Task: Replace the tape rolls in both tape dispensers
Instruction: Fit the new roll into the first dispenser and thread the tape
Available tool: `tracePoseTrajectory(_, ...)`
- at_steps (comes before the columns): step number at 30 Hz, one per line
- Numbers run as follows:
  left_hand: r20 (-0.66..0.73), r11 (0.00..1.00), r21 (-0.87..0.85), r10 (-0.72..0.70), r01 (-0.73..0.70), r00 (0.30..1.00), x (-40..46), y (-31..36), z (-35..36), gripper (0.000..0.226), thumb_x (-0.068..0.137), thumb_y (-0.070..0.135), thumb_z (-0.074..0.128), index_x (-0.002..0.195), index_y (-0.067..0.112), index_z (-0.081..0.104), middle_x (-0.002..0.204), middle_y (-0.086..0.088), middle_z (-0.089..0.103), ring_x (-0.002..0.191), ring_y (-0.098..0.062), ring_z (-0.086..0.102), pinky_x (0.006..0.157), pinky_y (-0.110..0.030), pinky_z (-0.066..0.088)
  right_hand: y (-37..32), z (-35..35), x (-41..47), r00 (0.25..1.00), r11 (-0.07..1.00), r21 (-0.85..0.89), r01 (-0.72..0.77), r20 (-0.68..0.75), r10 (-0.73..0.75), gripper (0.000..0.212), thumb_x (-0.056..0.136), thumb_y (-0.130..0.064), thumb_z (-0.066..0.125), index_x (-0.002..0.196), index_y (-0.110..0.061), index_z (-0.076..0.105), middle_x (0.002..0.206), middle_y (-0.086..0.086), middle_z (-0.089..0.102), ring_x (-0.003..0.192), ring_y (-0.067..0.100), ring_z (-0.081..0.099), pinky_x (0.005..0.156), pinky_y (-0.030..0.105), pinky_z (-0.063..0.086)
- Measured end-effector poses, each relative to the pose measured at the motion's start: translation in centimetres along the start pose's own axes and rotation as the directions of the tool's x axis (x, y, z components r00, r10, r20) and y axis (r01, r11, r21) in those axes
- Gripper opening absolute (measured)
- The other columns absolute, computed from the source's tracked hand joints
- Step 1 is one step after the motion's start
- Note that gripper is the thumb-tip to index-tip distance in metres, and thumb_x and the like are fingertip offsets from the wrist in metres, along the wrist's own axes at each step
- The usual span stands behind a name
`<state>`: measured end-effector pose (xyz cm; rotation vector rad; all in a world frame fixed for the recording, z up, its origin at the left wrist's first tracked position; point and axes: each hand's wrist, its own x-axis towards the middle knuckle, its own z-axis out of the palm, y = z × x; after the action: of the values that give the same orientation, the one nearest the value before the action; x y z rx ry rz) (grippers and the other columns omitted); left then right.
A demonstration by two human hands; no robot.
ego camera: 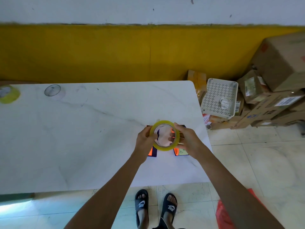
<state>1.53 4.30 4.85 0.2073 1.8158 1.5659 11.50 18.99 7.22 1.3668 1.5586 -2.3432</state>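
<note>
I hold a yellowish clear tape roll [165, 147] above the white marble table [82, 138], gripped from both sides. My left hand [145, 139] pinches its left rim and my right hand [188, 141] holds its right rim, fingers reaching into the core. Under the roll lie two dark purple and orange tape dispensers, one at the left [152, 152] and one at the right [180, 152], both mostly hidden by my hands. A second yellow roll [9, 95] and a clear roll [53, 92] stand at the table's far left.
The table's right edge runs close beside my right hand. A white perforated tray [219, 96] and stacked cardboard boxes [272, 90] sit on the floor to the right. A yellow and white wall is behind the table. My feet in black slides stand below.
</note>
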Motion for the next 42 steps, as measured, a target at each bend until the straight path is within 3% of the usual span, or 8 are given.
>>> tracePoseTrajectory(3, -0.099, 1.000, 0.018, -0.009, 0.011, 0.995, 0.0, 0.4, -0.6, 0.018, 0.073, 0.025, 0.057, 0.084, 0.027, 0.072, 0.090, 0.001, 0.069, 0.084, -0.017, 0.060, 0.076, -0.032, 0.048, 1.0, -0.4, 0.0, 0.997, 1.000, 0.000, 0.016, 0.072, -0.016, 0.040, 0.081, -0.039, 0.072, 0.111, -0.012, 0.070, 0.103, 0.008, 0.072, 0.098, 0.028, 0.068, 0.089, 0.049, 0.056)
tracePoseTrajectory(9, -0.259, 0.873, 0.444, -0.090, 0.201, 0.962, 1.0, -2.7, -3.8, 0.036, 0.088, 0.013, 0.050, 0.123, 0.008, 0.059, 0.113, -0.008, 0.065, 0.093, -0.019, 0.055, 0.077, -0.027, 0.042, 2.5, 1.2, 0.4, 0.997, 0.982, -0.182, 0.051, -0.048, -0.060, 0.044, 0.080, -0.032, 0.076, 0.096, 0.007, 0.065, 0.090, 0.015, 0.067, 0.082, 0.027, 0.063, 0.074, 0.047, 0.055)
tracePoseTrajectory(13, -0.161, 0.839, 0.486, -0.187, 0.243, 0.969, 0.4, -4.1, -3.2, 0.014, 0.085, 0.014, 0.046, 0.076, 0.009, 0.055, 0.068, -0.005, 0.049, 0.062, -0.019, 0.040, 0.057, -0.027, 0.030, 2.8, 2.4, 1.1, 0.982, 0.961, -0.270, 0.056, -0.161, -0.102, 0.037, 0.075, -0.036, 0.080, 0.071, -0.005, 0.059, 0.071, 0.006, 0.060, 0.068, 0.023, 0.056, 0.058, 0.032, 0.046)
tracePoseTrajectory(18, -0.169, 0.853, 0.492, -0.104, 0.175, 0.980, 0.6, -3.8, -2.4, 0.026, 0.085, 0.013, 0.046, 0.061, 0.009, 0.037, 0.056, -0.002, 0.035, 0.054, -0.016, 0.029, 0.049, -0.028, 0.022, 3.7, 3.5, 1.5, 0.937, 0.941, -0.331, 0.064, -0.305, -0.171, 0.061, 0.065, -0.048, 0.083, 0.090, 0.005, 0.064, 0.078, 0.011, 0.062, 0.069, 0.022, 0.058, 0.056, 0.030, 0.044)
tracePoseTrajectory(24, -0.209, 0.928, 0.338, -0.085, 0.154, 0.974, 1.8, -2.2, -1.5, 0.024, 0.087, 0.017, 0.048, 0.072, 0.000, 0.057, 0.064, -0.006, 0.047, 0.060, -0.020, 0.039, 0.054, -0.029, 0.032, 5.5, 5.5, 1.3, 0.917, 0.914, -0.397, 0.090, -0.326, -0.232, 0.054, 0.070, -0.039, 0.083, 0.067, -0.017, 0.034, 0.064, -0.002, 0.036, 0.057, 0.015, 0.036, 0.052, 0.024, 0.028)
tracePoseTrajectory(30, -0.211, 0.931, 0.298, -0.149, 0.209, 0.966, 2.1, -1.3, -1.6, 0.033, 0.086, 0.010, 0.044, 0.054, 0.015, 0.035, 0.056, 0.000, 0.035, 0.054, -0.018, 0.029, 0.049, -0.026, 0.024, 6.5, 6.5, 1.3, 0.900, 0.907, -0.397, 0.142, -0.329, -0.285, 0.049, 0.074, -0.039, 0.081, 0.086, -0.007, 0.046, 0.071, -0.005, 0.040, 0.060, 0.008, 0.040, 0.053, 0.019, 0.031)
tracePoseTrajectory(36, -0.201, 0.938, 0.263, -0.178, 0.228, 0.963, 1.2, -2.0, -1.6, 0.029, 0.091, 0.019, 0.045, 0.065, 0.010, 0.054, 0.065, -0.004, 0.050, 0.059, -0.018, 0.043, 0.052, -0.028, 0.035, 6.3, 7.3, 1.3, 0.907, 0.897, -0.397, 0.196, -0.274, -0.319, 0.047, 0.074, -0.037, 0.081, 0.094, -0.005, 0.053, 0.073, -0.005, 0.049, 0.062, 0.005, 0.047, 0.052, 0.013, 0.038)
tracePoseTrajectory(42, -0.222, 0.945, 0.157, -0.248, 0.286, 0.943, 0.5, -2.9, -1.3, 0.045, 0.098, 0.033, 0.035, 0.058, 0.017, 0.048, 0.063, -0.001, 0.048, 0.062, -0.018, 0.044, 0.059, -0.031, 0.039, 8.3, 8.1, 1.6, 0.899, 0.865, -0.435, 0.250, -0.227, -0.374, 0.039, 0.075, -0.029, 0.080, 0.073, -0.015, 0.044, 0.066, -0.002, 0.041, 0.058, 0.012, 0.039, 0.054, 0.023, 0.032)
